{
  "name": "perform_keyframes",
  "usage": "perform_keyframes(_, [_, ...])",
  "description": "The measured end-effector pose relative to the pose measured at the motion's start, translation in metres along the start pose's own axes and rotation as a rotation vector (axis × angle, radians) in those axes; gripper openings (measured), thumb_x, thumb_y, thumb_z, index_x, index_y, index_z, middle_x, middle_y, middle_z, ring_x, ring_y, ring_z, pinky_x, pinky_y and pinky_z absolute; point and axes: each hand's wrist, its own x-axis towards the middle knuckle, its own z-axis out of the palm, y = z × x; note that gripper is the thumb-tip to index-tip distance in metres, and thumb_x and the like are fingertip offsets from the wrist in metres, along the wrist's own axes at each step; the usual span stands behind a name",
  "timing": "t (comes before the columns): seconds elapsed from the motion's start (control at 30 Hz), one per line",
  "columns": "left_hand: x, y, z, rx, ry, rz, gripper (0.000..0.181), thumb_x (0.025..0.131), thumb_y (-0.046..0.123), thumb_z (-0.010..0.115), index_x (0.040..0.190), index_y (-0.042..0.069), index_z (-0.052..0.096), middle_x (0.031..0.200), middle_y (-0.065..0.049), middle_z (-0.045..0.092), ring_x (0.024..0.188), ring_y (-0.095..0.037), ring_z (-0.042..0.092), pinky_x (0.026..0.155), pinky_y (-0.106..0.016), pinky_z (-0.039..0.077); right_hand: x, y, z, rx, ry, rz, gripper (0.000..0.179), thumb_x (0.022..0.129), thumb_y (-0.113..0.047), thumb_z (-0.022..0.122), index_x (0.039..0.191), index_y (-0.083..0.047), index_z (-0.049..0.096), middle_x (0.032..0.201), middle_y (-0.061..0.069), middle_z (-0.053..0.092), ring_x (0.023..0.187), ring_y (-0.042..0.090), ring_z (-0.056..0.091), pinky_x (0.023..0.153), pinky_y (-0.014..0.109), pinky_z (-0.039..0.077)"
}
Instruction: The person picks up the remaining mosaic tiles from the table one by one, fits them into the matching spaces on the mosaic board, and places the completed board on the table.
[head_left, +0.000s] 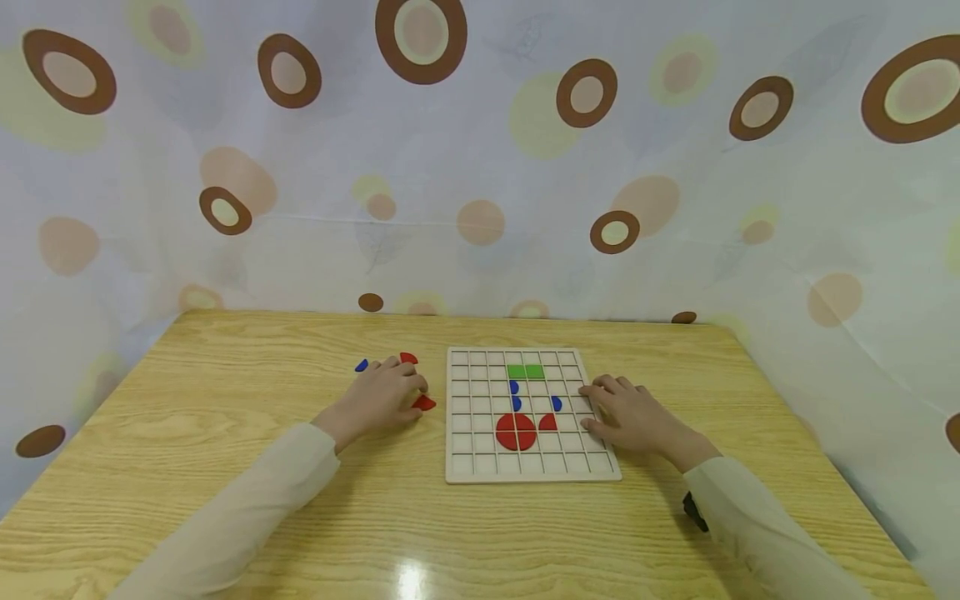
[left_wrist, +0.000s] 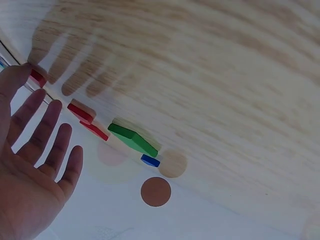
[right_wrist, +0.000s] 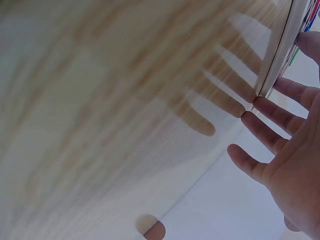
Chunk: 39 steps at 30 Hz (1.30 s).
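My left hand (head_left: 382, 396) is left of the white grid board (head_left: 459, 472), its thumb and index finger pinching a red quarter-circle piece (head_left: 424, 403) by its edges. The other fingers spread loosely. Beyond them lie more red pieces (left_wrist: 80, 113), a green piece (left_wrist: 132, 140) and a blue half-circle piece (left_wrist: 150, 160); the hand hides the green one in the head view. Resting on the board's right edge, my right hand (head_left: 633, 414) has relaxed fingers. On the board are green squares (head_left: 525, 372), blue half-circles (head_left: 557, 403), a red circle of quarters (head_left: 516, 432) and a single red quarter (head_left: 549, 423).
The wooden table (head_left: 375, 517) reaches back to a patterned cloth (head_left: 480, 150) hanging behind it. A red piece (head_left: 408, 358) and a blue piece (head_left: 362, 366) lie just past the left hand. A black device (head_left: 694, 512) shows under the right wrist.
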Motion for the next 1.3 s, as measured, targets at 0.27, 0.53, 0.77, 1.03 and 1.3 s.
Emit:
perform_keyframes(0.27, [-0.0001,-0.0019,0.0032,-0.022,0.003,0.000,0.022,0.079,0.032,0.070,0.096,0.019,0.067,0.098,0.001,0.063,0.093,-0.022,0.050,0.078,-0.039,0.043,-0.0002,-0.0017,-0.0011,-0.002,0.007,-0.007,0.045,0.088,-0.032,0.057,0.126,-0.007,0.052,0.119,0.014,0.050,0.107,0.034,0.049,0.081,0.056,0.041])
perform_keyframes(0.53, [-0.0011,-0.0022,0.0032,-0.029,0.020,-0.001,0.020,0.078,0.032,0.070,0.092,0.018,0.067,0.096,0.002,0.062,0.092,-0.021,0.050,0.078,-0.039,0.043,-0.0009,-0.0018,-0.0011,-0.008,0.018,-0.015,0.045,0.088,-0.032,0.058,0.125,-0.006,0.052,0.118,0.014,0.051,0.106,0.034,0.050,0.080,0.056,0.042])
perform_keyframes(0.77, [-0.0014,-0.0017,0.0024,-0.030,-0.003,-0.018,0.020,0.079,0.033,0.069,0.091,0.018,0.065,0.096,0.002,0.062,0.093,-0.021,0.051,0.079,-0.039,0.043,0.0005,0.0007,0.0010,-0.009,0.018,-0.016,0.045,0.088,-0.032,0.057,0.125,-0.007,0.052,0.118,0.013,0.051,0.105,0.034,0.050,0.079,0.055,0.043])
perform_keyframes(1.03, [-0.0019,-0.0029,0.0037,-0.018,0.026,-0.005,0.020,0.079,0.034,0.068,0.090,0.018,0.065,0.096,0.002,0.062,0.092,-0.020,0.051,0.079,-0.039,0.043,0.0007,0.0013,0.0020,-0.007,0.018,-0.008,0.045,0.088,-0.033,0.057,0.125,-0.007,0.052,0.119,0.014,0.051,0.106,0.034,0.050,0.080,0.056,0.042])
perform_keyframes(1.3, [-0.0017,-0.0016,0.0020,-0.008,0.061,0.008,0.022,0.079,0.035,0.068,0.090,0.017,0.065,0.095,0.001,0.062,0.089,-0.021,0.050,0.077,-0.039,0.042,0.0008,0.0027,0.0030,-0.004,0.006,0.001,0.046,0.089,-0.034,0.056,0.126,-0.008,0.051,0.120,0.014,0.051,0.108,0.034,0.049,0.082,0.057,0.041])
